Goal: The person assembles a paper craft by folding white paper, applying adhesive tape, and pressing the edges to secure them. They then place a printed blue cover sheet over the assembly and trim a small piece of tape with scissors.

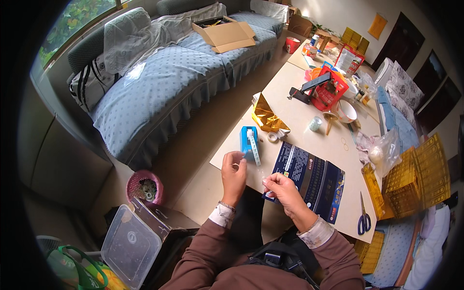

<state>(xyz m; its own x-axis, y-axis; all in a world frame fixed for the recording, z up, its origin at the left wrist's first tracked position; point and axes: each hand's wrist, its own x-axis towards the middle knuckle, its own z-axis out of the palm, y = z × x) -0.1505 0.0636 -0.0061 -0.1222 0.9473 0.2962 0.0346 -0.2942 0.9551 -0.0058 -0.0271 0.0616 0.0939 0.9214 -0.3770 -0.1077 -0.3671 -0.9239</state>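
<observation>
At the table's near left edge stands a blue tape dispenser (248, 140). My left hand (233, 176) is at its near end, thumb and fingers close together; whether they grip anything is hidden. My right hand (284, 194) pinches the end of a strip of clear tape (262, 172) between thumb and forefinger. A patterned length of tape (255, 150) lies along the dispenser, towards my right hand. Partly under my right hand lies a dark blue printed sheet or flat package (311, 174). A small tape roll (272, 136) rests beside folded gold foil (268, 116).
Blue-handled scissors (363, 219) lie at the table's near right. Gold patterned paper (413, 177) stands on the right edge. A phone holder (308, 88), a red bag (328, 90) and a bowl (347, 111) are farther back. A pink basket (159, 192) is on the floor.
</observation>
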